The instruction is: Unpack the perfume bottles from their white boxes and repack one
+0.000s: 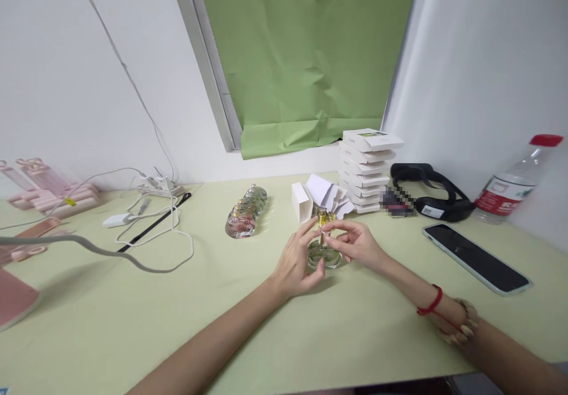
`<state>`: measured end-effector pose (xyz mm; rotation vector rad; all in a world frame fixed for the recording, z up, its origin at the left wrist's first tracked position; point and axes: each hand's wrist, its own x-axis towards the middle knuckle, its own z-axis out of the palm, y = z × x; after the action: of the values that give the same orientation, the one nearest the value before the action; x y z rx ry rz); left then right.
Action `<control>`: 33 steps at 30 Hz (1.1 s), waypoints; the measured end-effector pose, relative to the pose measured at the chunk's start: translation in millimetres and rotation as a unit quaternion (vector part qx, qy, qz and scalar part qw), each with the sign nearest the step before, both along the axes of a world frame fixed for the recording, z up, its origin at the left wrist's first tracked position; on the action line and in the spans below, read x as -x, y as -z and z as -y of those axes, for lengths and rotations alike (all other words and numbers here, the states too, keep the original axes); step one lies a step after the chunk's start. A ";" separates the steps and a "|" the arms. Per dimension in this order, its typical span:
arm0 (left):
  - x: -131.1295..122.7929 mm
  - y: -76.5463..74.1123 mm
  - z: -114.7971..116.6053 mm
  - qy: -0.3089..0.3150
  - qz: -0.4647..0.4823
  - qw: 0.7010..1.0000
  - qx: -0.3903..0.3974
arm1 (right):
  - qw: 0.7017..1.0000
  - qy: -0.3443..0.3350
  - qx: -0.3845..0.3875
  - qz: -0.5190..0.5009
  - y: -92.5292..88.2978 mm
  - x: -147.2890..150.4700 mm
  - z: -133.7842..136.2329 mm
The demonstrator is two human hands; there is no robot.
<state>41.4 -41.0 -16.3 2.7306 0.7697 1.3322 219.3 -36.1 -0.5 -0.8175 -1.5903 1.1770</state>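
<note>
A clear glass perfume bottle [325, 257] with a greenish tint stands upright on the table between my hands. My left hand [293, 262] is curved around its left side, fingertips at the neck and thumb in front of the base. From the right, my right hand [357, 244] pinches at the bottle's top with thumb and index finger. Those fingers partly hide what lies between them. Just behind, gold-yellow bottle tops [330, 217] show. White paper pieces [323, 191] and an open white box [302, 202] lie beyond the bottle.
Several glass bottles [242, 220] stand in a row left of centre. A stack of white boxes [368, 173] rises behind my right hand. At right are a black headset [437, 197], a phone [477, 258] and a red-capped bottle [510, 188]. Cables [173, 229] and pink items [48, 185] occupy the left.
</note>
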 end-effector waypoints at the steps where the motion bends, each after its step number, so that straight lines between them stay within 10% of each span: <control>1: -0.3 0.2 -0.1 -0.005 -0.001 1.000 0.011 | 1.000 0.000 -0.001 0.000 0.2 0.1 -0.1; 33: 1.8 -3.4 -13.2 -0.186 -0.074 0.980 0.008 | 0.998 0.043 -0.044 0.021 15.6 9.0 -0.9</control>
<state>39.6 -27.7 -12.9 2.7930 1.3528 1.1650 210.3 -35.2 -16.1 -0.8493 -1.6135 1.0287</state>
